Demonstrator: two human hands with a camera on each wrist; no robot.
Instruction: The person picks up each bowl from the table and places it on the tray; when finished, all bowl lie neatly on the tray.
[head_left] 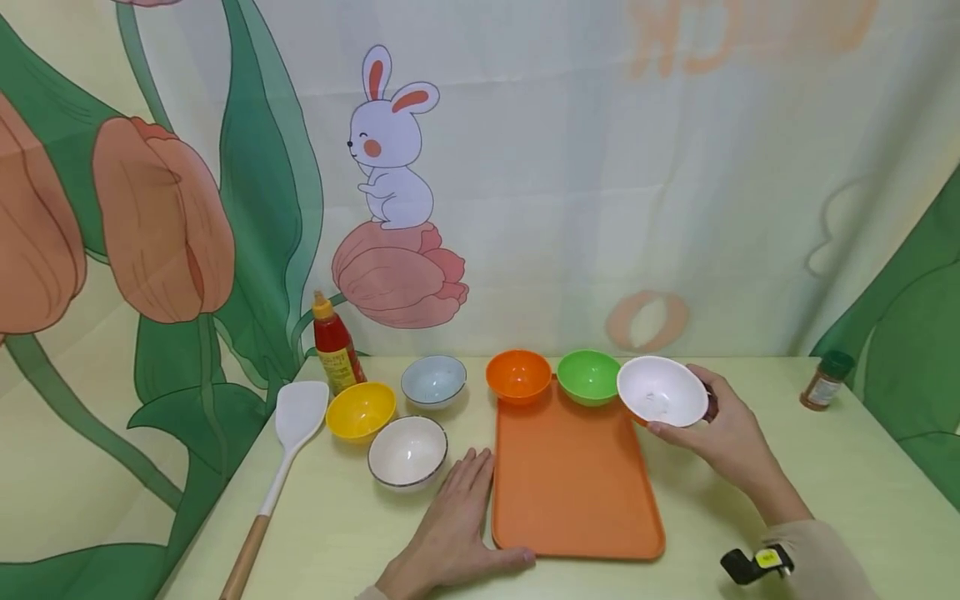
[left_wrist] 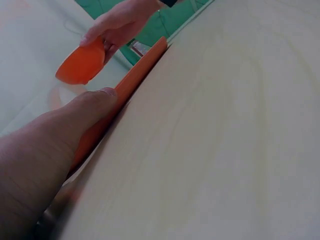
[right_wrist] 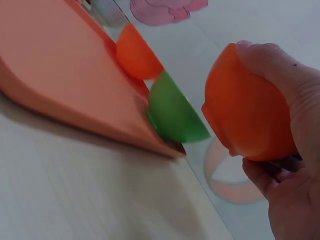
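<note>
My right hand (head_left: 731,442) holds a bowl (head_left: 660,392) with a white inside and orange outside, thumb on one side and fingers on the other. It is raised and tilted by the tray's far right corner. The right wrist view shows the orange outside of the bowl (right_wrist: 250,110) and its foot. An orange bowl (head_left: 518,377) and a green bowl (head_left: 588,377) stand side by side at the far end of the orange tray (head_left: 573,483). My left hand (head_left: 457,529) lies with straight fingers along the tray's left edge, its thumb (left_wrist: 95,107) touching the near corner.
Left of the tray stand a light blue bowl (head_left: 434,382), a yellow bowl (head_left: 362,412) and a white dark-rimmed bowl (head_left: 408,452). A red sauce bottle (head_left: 337,346) and a white spatula (head_left: 302,410) with wooden handle are farther left. A green-capped jar (head_left: 827,381) stands far right.
</note>
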